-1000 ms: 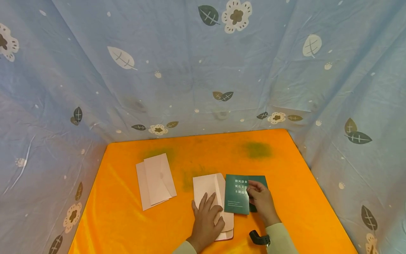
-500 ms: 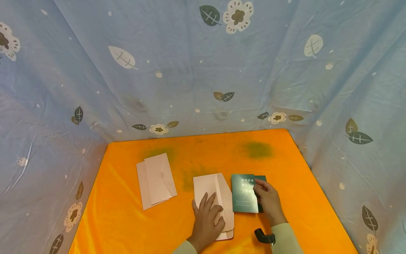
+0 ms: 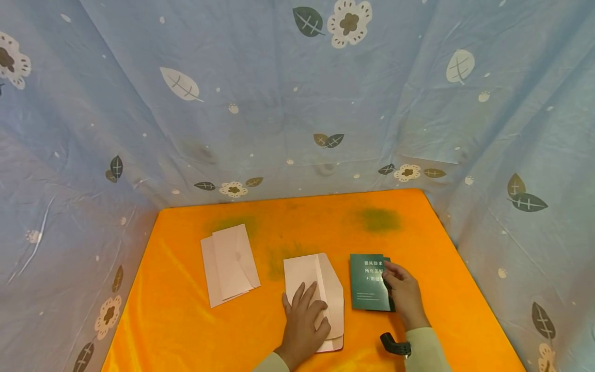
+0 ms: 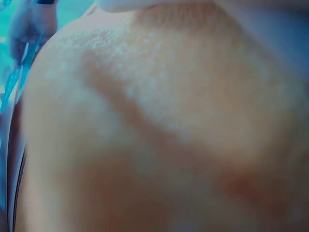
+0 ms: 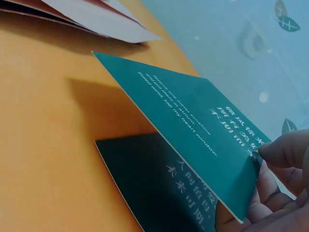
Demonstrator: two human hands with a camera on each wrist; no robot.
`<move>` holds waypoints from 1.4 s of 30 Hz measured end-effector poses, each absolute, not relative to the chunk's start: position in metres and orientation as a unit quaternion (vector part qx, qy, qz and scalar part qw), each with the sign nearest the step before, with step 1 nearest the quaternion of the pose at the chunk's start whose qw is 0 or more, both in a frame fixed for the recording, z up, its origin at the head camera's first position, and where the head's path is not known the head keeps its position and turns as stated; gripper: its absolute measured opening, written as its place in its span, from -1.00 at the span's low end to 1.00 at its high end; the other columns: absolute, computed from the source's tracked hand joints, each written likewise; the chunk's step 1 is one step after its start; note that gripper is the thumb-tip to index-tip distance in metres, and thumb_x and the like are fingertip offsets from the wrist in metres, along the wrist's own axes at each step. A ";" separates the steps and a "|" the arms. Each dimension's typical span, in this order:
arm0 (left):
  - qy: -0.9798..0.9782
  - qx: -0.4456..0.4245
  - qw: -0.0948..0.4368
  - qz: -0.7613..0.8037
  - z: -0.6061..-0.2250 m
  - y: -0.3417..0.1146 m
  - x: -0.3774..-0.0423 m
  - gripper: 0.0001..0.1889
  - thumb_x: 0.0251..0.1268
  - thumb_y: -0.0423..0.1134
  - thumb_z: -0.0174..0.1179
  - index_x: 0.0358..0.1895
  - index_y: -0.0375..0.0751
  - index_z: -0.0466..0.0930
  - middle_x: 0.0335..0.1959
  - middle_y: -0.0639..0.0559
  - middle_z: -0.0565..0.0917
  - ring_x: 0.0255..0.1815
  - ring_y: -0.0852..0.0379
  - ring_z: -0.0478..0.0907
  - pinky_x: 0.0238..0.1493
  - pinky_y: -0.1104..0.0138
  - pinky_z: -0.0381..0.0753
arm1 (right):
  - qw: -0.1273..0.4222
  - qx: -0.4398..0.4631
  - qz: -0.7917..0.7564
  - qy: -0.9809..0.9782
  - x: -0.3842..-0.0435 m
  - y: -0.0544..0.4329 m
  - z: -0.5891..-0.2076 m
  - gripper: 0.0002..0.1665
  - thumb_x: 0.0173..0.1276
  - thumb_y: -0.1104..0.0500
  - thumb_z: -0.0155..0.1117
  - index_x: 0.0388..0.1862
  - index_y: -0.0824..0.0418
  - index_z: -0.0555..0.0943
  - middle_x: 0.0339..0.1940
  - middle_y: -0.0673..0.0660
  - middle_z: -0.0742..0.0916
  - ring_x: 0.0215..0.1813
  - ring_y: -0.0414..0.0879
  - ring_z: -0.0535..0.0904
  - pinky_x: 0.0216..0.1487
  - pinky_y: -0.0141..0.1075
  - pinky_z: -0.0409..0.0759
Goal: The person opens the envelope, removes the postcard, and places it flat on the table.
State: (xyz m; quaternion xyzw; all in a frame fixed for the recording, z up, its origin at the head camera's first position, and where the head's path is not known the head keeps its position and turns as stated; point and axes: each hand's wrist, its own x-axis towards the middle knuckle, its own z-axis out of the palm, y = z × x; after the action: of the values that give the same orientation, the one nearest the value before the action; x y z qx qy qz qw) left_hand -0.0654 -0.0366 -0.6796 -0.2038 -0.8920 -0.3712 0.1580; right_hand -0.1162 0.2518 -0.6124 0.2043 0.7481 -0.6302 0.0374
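Note:
A green card with white lettering is pinched at its right edge between the thumb and fingers of my right hand. In the right wrist view this card is raised and tilted over a second, darker green card that lies on the orange cloth. From the head, the upper card covers most of the lower one. My left hand rests with spread fingers on a pale pink envelope, whose flap lies open to the right. The left wrist view is mostly blurred skin.
Two more pink envelopes overlap at the left on the orange cloth. A black strap hangs at my right wrist. Pale blue patterned curtains enclose the back and both sides.
My right hand has carried the pinched green card to the right, away from the envelope and further over the second card. The left hand has stayed on the envelope.

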 end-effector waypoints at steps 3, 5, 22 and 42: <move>-0.893 -0.203 0.152 -0.372 -0.679 -0.037 -0.065 -0.82 0.22 -0.26 0.35 -0.15 0.11 0.71 0.56 -0.17 0.49 0.57 -0.40 0.32 0.20 -0.76 -0.16 | 0.029 0.209 -0.622 0.754 -0.117 0.254 -0.612 -0.47 0.76 0.14 0.17 0.60 0.24 0.51 0.29 0.25 0.61 0.06 -0.04 0.54 -0.13 -0.30 0.59; -0.893 -0.202 0.151 -0.373 -0.679 -0.037 -0.065 -0.82 0.22 -0.26 0.35 -0.15 0.11 0.71 0.56 -0.16 0.49 0.57 -0.40 0.32 0.21 -0.76 -0.16 | 0.025 0.215 -0.617 0.757 -0.117 0.255 -0.612 -0.48 0.76 0.15 0.17 0.58 0.24 0.52 0.27 0.24 0.62 0.05 -0.06 0.54 -0.13 -0.32 0.60; -0.893 -0.206 0.154 -0.370 -0.678 -0.036 -0.065 -0.82 0.21 -0.26 0.35 -0.15 0.10 0.72 0.55 -0.18 0.50 0.55 -0.42 0.34 0.19 -0.77 -0.14 | 0.012 0.226 -0.604 0.764 -0.117 0.261 -0.618 -0.48 0.77 0.16 0.13 0.58 0.31 0.52 0.34 0.34 0.61 0.11 -0.02 0.57 -0.07 -0.44 0.61; -0.895 -0.202 0.149 -0.369 -0.679 -0.036 -0.065 -0.83 0.23 -0.25 0.35 -0.15 0.10 0.72 0.56 -0.18 0.49 0.56 -0.41 0.33 0.20 -0.76 -0.15 | 0.002 0.256 -0.623 0.739 -0.112 0.270 -0.618 -0.44 0.77 0.10 0.10 0.60 0.30 0.46 0.35 0.34 0.62 0.13 0.02 0.55 -0.03 -0.47 0.64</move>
State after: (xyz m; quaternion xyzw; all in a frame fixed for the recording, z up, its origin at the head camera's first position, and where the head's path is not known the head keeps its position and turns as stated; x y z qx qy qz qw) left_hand -0.0649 -0.0361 -0.6788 -0.2018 -0.8951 -0.3687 0.1486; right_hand -0.1125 0.2700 -0.6180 0.2562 0.7388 -0.6233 0.0018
